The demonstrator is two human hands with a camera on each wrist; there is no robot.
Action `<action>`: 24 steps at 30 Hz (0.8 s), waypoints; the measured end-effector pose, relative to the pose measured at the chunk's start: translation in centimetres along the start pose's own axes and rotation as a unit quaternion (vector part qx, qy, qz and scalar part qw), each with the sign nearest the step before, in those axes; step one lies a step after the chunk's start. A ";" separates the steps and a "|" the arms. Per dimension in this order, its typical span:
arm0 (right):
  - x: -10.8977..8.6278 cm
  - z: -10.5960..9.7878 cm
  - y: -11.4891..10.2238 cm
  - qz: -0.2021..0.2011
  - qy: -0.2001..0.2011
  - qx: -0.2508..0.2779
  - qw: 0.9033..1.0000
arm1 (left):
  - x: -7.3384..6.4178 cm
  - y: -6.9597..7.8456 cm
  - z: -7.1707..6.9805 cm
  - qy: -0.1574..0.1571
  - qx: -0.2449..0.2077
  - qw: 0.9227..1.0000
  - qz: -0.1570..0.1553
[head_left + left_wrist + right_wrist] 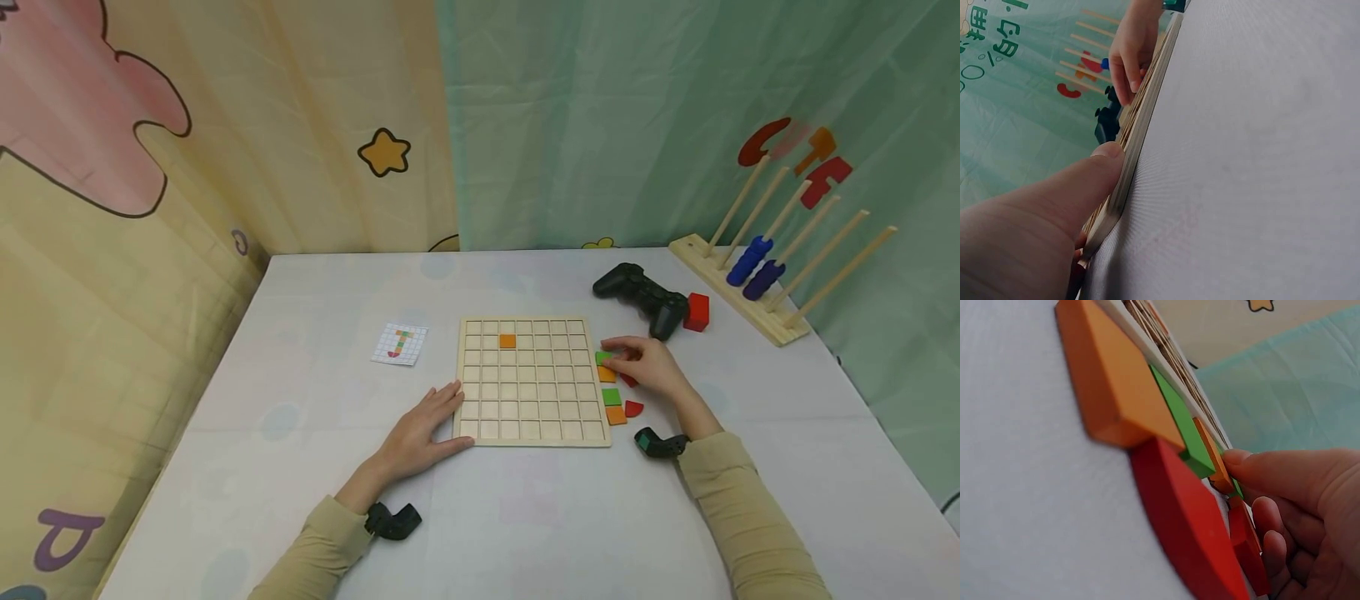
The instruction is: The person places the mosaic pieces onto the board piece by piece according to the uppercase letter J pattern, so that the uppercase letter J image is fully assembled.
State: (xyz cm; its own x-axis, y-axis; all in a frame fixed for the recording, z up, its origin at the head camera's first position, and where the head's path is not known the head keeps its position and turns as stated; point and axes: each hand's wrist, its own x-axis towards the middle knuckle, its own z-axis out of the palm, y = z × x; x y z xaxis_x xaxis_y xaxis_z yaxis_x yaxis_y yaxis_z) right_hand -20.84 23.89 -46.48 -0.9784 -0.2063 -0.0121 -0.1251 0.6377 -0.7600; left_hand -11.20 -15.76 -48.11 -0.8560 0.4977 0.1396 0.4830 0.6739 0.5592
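Beside the board (532,392), tile row (611,395) toward curtain (637,117)

A pale wooden grid board (531,383) lies flat, a green tile (602,357) beside its right edge.

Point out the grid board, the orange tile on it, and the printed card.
Grid board (529,391): head view, a bare cell near its middle.
Orange tile on board (507,341): head view, middle of its top face.
Printed card (400,344): head view, middle of its face.
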 end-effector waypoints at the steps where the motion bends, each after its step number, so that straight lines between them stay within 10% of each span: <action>1: 0.0 0.0 0.0 0.001 -0.001 0.001 1.000 | 0.0 0.0 0.0 0.000 0.000 1.000 -0.001; 24: 1.4 -1.0 -0.9 0.007 -0.046 0.019 0.999 | 0.0 0.3 -0.3 -0.005 -0.008 1.000 -0.005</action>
State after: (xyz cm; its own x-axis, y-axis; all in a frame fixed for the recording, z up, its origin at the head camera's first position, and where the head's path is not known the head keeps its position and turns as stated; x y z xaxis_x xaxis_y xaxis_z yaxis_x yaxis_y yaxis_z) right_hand -22.25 23.82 -45.18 -0.9606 -0.2661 -0.0803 -0.1041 0.6123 -0.7837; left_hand -11.14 -15.71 -47.74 -0.8585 0.4970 0.1263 0.4720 0.6698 0.5731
